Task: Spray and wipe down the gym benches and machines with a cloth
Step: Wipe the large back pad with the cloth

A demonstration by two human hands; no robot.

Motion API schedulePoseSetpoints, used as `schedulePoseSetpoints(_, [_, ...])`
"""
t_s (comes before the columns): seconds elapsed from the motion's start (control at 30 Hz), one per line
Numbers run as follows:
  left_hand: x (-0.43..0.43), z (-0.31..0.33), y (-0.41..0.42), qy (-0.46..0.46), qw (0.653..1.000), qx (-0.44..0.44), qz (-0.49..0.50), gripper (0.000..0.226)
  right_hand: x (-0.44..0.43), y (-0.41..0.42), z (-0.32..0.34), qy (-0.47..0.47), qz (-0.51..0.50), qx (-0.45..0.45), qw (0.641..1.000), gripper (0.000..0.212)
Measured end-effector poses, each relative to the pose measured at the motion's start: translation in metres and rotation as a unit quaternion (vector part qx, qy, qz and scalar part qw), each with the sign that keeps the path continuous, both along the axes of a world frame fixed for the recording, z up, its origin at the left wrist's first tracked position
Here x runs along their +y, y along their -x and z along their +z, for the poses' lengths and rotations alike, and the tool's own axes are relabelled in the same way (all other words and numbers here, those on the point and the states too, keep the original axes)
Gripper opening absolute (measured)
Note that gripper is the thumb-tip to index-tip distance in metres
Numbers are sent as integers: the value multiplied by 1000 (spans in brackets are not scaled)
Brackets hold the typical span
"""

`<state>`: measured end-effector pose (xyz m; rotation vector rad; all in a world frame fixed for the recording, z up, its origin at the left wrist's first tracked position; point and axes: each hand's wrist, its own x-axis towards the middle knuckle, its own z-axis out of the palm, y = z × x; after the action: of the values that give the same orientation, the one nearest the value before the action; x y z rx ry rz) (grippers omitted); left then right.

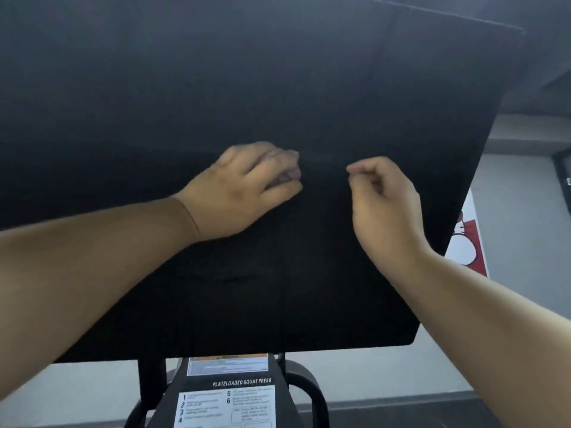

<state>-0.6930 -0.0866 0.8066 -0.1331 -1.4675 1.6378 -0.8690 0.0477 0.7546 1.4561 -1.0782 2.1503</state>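
Since no spray bottle shows and only a faint pale smear marks the black pad of the squat press, progress is hard to judge: prob. mid-wipe on this pad, w/ other benches & machines presumably still to do. Left hand lies palm-down near the pad's middle, fingers curled over a small greyish patch that may be the cloth; it's blurred, so can't tell if it's gripped. Right hand is just beside it toward the pad's right edge, fingers curled in, thumb tip meeting forefinger, nothing visible in it; instruction label sits below the pad's bottom edge.
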Motion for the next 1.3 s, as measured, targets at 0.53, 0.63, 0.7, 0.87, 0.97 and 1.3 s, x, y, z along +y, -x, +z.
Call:
schedulePoseSetpoints(0.53, [20, 0, 50, -115, 977, 81, -158, 33, 7, 77, 6, 98, -199, -94, 971, 52])
schedulePoseSetpoints(0.63, [3, -42, 62, -103, 991, -14, -89, 34, 2, 90, 12, 75, -88, -184, 976, 57])
schedulePoseSetpoints(0.7, [-3, -49, 57, -92, 991, -94, -30, 33, -1, 100, 15, 57, -22, -210, 976, 49])
schedulePoseSetpoints(0.87, [28, 9, 63, -57, 993, -33, -97, 27, 8, 141, 19, -15, 59, -202, 978, 43])
schedulePoseSetpoints(0.97, [33, -3, 99, -101, 979, 30, -174, 29, 17, 159, 15, -75, 103, -149, 981, 61])
schedulePoseSetpoints(1.3, [60, 20, 127, -185, 969, -55, -153, 27, 21, 164, 6, -69, 116, -88, 987, 45])
